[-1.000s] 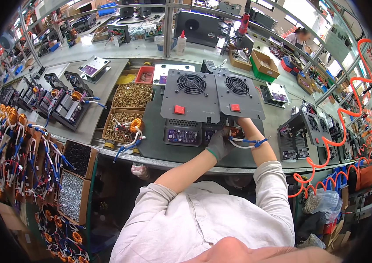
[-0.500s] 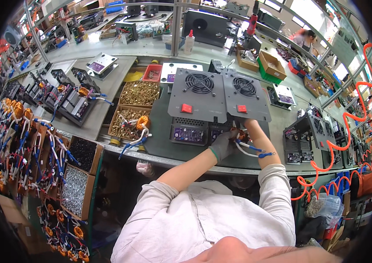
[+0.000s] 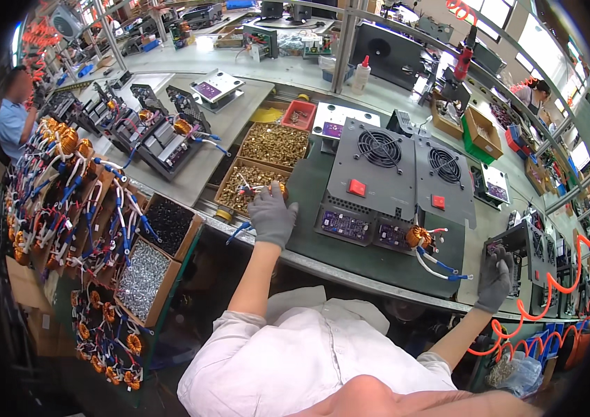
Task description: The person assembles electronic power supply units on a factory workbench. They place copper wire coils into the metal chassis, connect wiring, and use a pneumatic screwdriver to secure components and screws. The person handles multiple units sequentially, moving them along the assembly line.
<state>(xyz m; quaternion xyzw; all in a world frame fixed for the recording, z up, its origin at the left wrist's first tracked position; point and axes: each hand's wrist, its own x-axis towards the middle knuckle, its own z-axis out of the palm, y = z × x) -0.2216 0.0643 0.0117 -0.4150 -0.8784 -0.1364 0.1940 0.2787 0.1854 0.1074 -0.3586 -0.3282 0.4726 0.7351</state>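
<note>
Two grey fan-topped units [image 3: 378,174] [image 3: 441,187] lie side by side on a green mat [image 3: 309,208], their purple circuit boards [image 3: 343,226] facing me. A copper coil [image 3: 418,236] with white wires ending in blue sleeves sits on the right unit's board, and no hand touches it. My gloved left hand [image 3: 272,212] is out to the left, its fingers curled over another orange coil [image 3: 279,187] at the edge of a box of brass parts [image 3: 239,189]. My gloved right hand [image 3: 495,278] grips the near corner of a dark open unit [image 3: 524,243] at the right.
A second box of brass parts [image 3: 274,142] and a small red tray [image 3: 300,115] stand behind the first. Bins of screws [image 3: 138,274] and racks of wired coils [image 3: 65,181] fill the left. Orange coiled hose [image 3: 559,306] hangs at the right. Other people work at the far left [image 3: 13,118] and far right [image 3: 534,94].
Both hands have left the coil on the right unit. My left hand swung left to the coil by the brass-parts box. My right hand went right to the dark unit.
</note>
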